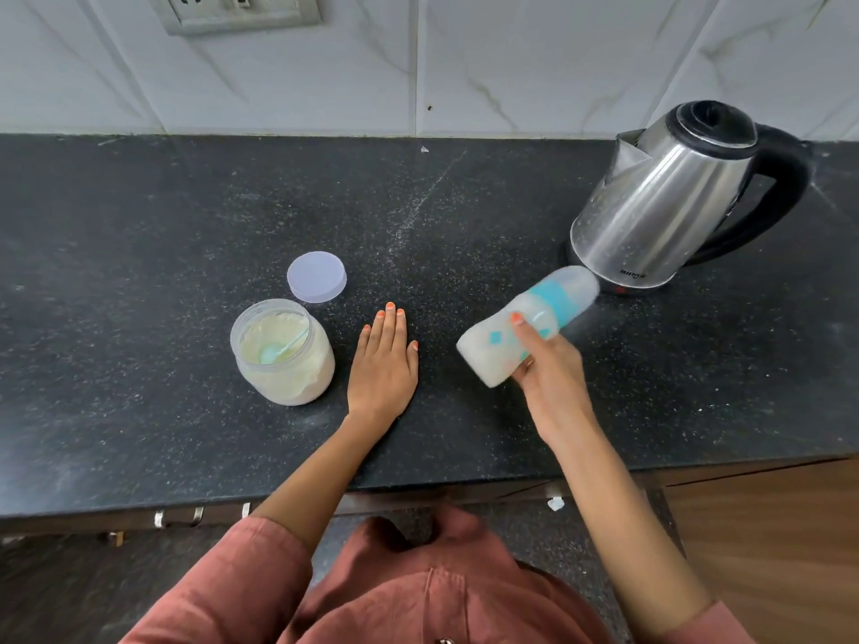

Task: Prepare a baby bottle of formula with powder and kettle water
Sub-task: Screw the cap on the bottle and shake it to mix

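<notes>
My right hand [548, 364] grips a capped baby bottle [525, 325] with a blue collar and milky liquid inside, held tilted above the counter with its cap toward the kettle; the bottle looks motion-blurred. My left hand [383, 360] rests flat on the black counter [162, 234], fingers straight. Left of it stands an open clear jar of pale formula powder [283, 353] with a light blue scoop [274, 350] lying inside. The jar's round lid [317, 277] lies on the counter behind it. A steel kettle [669, 202] with a black handle sits on its base at the right rear.
A white marble-tiled wall [511, 62] with a socket panel [241, 11] runs behind the counter. The counter's front edge crosses below my forearms, with drawer handles [181, 518] under it. A wooden surface [767, 541] lies at lower right.
</notes>
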Motion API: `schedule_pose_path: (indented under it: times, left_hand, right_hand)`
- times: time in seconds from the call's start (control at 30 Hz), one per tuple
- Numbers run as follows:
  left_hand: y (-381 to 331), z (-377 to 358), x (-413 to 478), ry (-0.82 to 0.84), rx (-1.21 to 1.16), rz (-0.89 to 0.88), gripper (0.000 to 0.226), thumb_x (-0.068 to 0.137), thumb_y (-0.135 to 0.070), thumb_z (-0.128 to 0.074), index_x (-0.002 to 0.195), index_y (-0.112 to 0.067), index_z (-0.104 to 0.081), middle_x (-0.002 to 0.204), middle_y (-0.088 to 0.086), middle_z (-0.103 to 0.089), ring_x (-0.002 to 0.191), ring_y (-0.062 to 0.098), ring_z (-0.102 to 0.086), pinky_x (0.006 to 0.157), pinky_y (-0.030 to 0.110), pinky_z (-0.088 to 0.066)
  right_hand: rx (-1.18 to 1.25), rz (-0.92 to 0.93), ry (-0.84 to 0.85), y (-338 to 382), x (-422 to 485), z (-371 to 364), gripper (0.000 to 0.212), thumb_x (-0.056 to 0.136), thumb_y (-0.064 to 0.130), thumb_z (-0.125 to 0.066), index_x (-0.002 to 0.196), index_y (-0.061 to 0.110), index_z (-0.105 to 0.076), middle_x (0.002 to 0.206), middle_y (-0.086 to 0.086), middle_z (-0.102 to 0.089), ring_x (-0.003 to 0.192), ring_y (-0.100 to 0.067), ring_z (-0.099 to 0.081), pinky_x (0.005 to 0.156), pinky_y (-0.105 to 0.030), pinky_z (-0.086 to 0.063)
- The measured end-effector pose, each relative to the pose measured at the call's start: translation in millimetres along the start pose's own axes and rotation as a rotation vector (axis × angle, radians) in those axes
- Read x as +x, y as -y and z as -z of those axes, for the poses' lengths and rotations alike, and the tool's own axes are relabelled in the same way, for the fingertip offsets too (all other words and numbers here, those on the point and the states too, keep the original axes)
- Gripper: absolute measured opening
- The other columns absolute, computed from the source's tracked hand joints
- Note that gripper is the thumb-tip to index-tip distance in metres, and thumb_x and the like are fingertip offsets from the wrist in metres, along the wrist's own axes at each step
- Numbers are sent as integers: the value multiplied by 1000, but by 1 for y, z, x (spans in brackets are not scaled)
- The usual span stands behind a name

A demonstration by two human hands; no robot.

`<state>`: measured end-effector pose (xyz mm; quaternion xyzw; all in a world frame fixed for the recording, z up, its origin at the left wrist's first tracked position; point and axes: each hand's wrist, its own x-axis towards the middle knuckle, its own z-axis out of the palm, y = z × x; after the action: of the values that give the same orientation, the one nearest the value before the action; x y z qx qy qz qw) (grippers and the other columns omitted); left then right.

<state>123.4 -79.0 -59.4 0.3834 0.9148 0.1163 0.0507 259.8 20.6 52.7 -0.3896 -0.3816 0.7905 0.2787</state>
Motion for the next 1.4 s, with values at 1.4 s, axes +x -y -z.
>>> schedule_pose_path:
  times: [1.4]
  left_hand:
    - [-1,1,0,-9,-8,2,52,101,-28,-19,147,-7,-7,157,8,-4,145,19,-3,117,33,-1]
  right_hand:
    - [-105,7,52,5,-1,0,12,82,11,-63,92,18,-64,90,4,-70,86,-10,-65,75,-26,-56]
